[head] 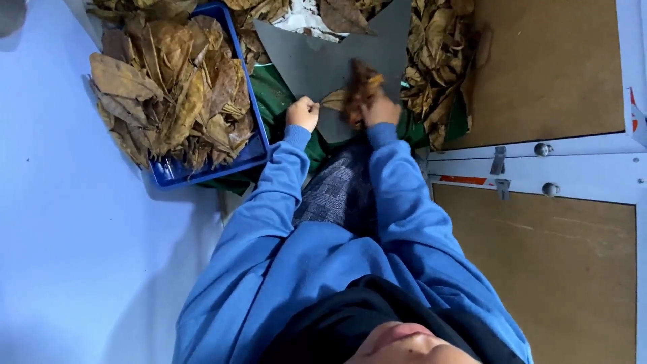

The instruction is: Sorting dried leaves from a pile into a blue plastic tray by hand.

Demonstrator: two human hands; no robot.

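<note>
The left hand (pixel 302 113) is curled into a fist at the near left edge of a flat grey sheet of board (pixel 317 57), pinching the tip of a single dry tan leaf (pixel 334 100) that lies on it. The right hand (pixel 379 110), just to the right, is closed around a bunch of crumpled brown dried leaves (pixel 360 86) held upright over the same sheet. Both arms wear bright blue sleeves (pixel 404 209). Under the sheet lies green cloth (pixel 273 94). To the left, a blue plastic tray (pixel 202 172) carries a heap of large dried brown leaves (pixel 168 87). On the right, a second pile of yellow-brown dried leaves (pixel 438 61) lies against a brown wooden panel (pixel 552 67) set in a white frame.
</note>
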